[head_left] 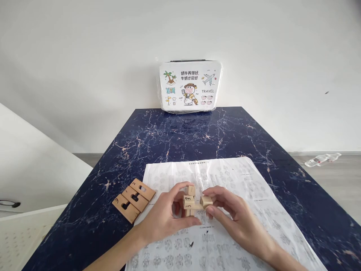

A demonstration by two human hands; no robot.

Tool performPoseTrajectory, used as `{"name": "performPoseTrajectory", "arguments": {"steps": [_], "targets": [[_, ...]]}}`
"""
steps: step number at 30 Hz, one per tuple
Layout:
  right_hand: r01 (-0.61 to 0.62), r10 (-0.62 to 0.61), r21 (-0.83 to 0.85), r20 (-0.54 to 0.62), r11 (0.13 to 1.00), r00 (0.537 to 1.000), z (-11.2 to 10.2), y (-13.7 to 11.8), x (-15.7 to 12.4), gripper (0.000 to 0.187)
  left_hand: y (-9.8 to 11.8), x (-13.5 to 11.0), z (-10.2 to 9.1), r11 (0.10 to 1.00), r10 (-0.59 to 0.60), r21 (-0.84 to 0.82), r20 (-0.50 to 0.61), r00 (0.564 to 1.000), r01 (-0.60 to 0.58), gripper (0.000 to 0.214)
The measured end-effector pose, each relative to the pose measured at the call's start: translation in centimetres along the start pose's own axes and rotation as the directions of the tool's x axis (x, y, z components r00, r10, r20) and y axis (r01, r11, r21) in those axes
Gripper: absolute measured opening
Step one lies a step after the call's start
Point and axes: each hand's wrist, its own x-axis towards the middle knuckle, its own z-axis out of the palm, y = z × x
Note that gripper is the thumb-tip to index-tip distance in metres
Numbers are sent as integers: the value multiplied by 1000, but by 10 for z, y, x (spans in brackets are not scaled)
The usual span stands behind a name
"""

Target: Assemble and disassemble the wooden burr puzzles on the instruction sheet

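Several small wooden puzzle pieces (188, 201), some marked with a 3, are stacked and joined in my left hand (169, 212). Its fingers close round them from the left. From the right, my right hand (229, 212) pinches a wooden piece (207, 201) between thumb and fingers; a thin wooden bar links it to the pieces on the left. Both hands hover over a printed paper sheet (231, 177) with rows of puzzle drawings. Left of the sheet lie flat wooden boards (134, 199) with cut-out slots, numbered 3, 1 and 2.
A white cartoon-printed case (191, 87) in clear wrapping stands against the wall at the table's back. The dark blue marbled table (180, 139) narrows away from me. Crumpled clear plastic (323, 159) lies on the floor at right; a white perforated panel (26, 241) is at lower left.
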Motion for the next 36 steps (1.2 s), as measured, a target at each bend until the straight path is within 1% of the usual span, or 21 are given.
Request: {"name": "performPoseTrajectory", "arguments": {"steps": [3,7,11,15,18,21,25,31,33,36], "targets": [[54,-56,-63,-37,997,998,5,5,-2,17,-1,0,0,1000,-4,-19,29,1000,4,77],[122,-125,-72,-45,990,991,9,6,-4,12,-1,-1,1,999,0,-35,52,999,1,80],[220,-233,-144,-81,965,969,10,5,-5,9,1,-3,1,998,8,-57,66,998,-4,77],[268,-296,-214,-112,939,949,12,6,-7,9,3,-3,0,997,19,-72,69,997,-14,76],[284,-319,-229,-135,931,938,13,6,-7,9,3,-3,1,997,18,-79,67,998,-13,76],[234,-263,-191,-144,953,954,15,7,-6,7,2,-3,1,997,23,-72,57,998,-19,76],[129,-142,-92,-147,987,979,16,8,-4,13,1,-3,3,998,49,-51,29,998,-47,79],[-10,14,50,-63,999,998,12,0,-1,24,0,-3,3,988,116,-112,44,992,-110,73],[-46,50,87,-40,995,998,11,-3,0,27,-2,-3,2,986,131,-112,50,990,-125,72],[-76,79,101,-25,992,997,10,-6,0,27,-5,-2,1,988,132,-86,80,988,-125,73]]}}
